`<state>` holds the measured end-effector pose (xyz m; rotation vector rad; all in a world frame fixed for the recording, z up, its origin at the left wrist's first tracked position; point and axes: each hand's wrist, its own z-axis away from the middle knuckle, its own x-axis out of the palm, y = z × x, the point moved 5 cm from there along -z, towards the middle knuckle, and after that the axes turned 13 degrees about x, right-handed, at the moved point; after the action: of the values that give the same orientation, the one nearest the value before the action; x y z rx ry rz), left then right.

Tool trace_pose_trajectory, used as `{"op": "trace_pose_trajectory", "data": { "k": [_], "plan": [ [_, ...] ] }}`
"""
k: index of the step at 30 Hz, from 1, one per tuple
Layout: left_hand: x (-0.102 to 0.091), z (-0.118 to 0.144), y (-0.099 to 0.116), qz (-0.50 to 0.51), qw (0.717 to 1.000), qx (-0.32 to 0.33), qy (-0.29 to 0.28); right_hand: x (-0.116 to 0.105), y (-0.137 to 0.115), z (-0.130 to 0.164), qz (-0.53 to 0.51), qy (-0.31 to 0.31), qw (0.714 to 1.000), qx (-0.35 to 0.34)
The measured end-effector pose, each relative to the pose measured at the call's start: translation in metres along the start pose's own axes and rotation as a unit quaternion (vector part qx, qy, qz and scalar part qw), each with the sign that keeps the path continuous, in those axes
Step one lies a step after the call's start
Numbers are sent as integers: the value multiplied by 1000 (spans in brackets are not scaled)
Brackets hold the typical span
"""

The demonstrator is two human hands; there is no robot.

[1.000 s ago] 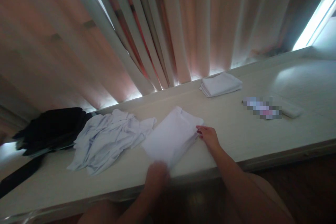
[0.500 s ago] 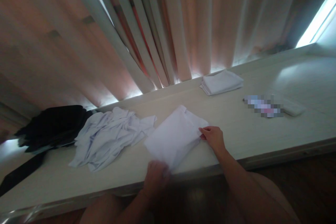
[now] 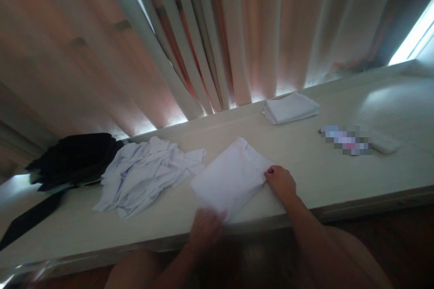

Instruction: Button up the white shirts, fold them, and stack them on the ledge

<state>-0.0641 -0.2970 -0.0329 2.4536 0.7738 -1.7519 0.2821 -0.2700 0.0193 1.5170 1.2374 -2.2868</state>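
A folded white garment (image 3: 232,176) lies flat on the pale tabletop in front of me. My right hand (image 3: 280,182) is closed in a pinch on its right corner, thumb and fingertips together on the fabric. At the near corner, by the table's front edge, my left hand (image 3: 206,228) touches the cloth. Motion blur smears its fingers, so I cannot tell whether they grip. Just left of the folded piece spreads a crumpled heap of white cloth (image 3: 145,176), its edge close to the garment.
A neatly folded white cloth (image 3: 291,107) sits at the back of the table (image 3: 237,122), near the curtain (image 3: 261,31). To its right are a pixelated item (image 3: 346,140) and a pale block-like object (image 3: 386,143). A black fabric pile (image 3: 77,156) and a dark strip (image 3: 32,221) occupy the left.
The whole view has shifted slightly, so things appear a little further right. My right hand still pinches the garment's corner, its fingers curled more tightly. The left hand stays at the near corner.
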Motion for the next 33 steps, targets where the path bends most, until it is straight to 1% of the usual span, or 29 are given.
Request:
{"op": "trace_pose_trajectory", "data": {
  "k": [2,3,5,7,10,11,12,13,15,17,21,24,26,28,30,31,33],
  "plan": [
    [-2,0,0,9,1000,-5,12,-6,-3,2,-1,29,1000,-8],
    [-4,-1,0,11,1000,-9,20,-9,-6,4,-4,44,999,-24],
    [-9,-3,1,9,1000,-13,27,-12,-18,12,-11,67,994,-80],
    [-13,-8,2,8,1000,-3,15,-8,-31,22,-19,75,985,-152],
    [-16,-14,4,19,999,31,-15,11,-50,43,9,56,956,-287],
    [-17,-16,4,23,999,39,-21,20,-53,49,36,41,946,-318],
    [-17,-17,4,26,999,41,-25,30,-53,52,73,19,941,-331],
    [-18,-18,3,26,999,39,-28,40,-50,53,112,-7,939,-325],
    [-19,-18,2,25,998,27,-41,55,-40,50,173,-54,943,-280],
    [-20,-19,2,24,998,20,-59,62,-30,47,203,-81,944,-249],
    [-21,-16,3,16,997,12,-70,59,-22,41,214,-97,944,-233],
    [-17,-15,-3,17,998,10,-54,53,-26,40,204,-88,948,-229],
    [-14,-21,-17,10,999,-19,-29,47,-35,42,185,-64,950,-242],
    [-11,-35,-38,-4,997,-77,-12,41,-46,44,161,-27,950,-266],
    [-6,-52,-62,-16,990,-139,-28,39,-56,48,141,0,946,-293],
    [-2,-60,-72,-17,986,-161,-49,40,-60,51,135,-1,941,-310],
    [6,-71,-85,-22,978,-189,-91,48,-63,57,132,-25,931,-340]
  ]
}}
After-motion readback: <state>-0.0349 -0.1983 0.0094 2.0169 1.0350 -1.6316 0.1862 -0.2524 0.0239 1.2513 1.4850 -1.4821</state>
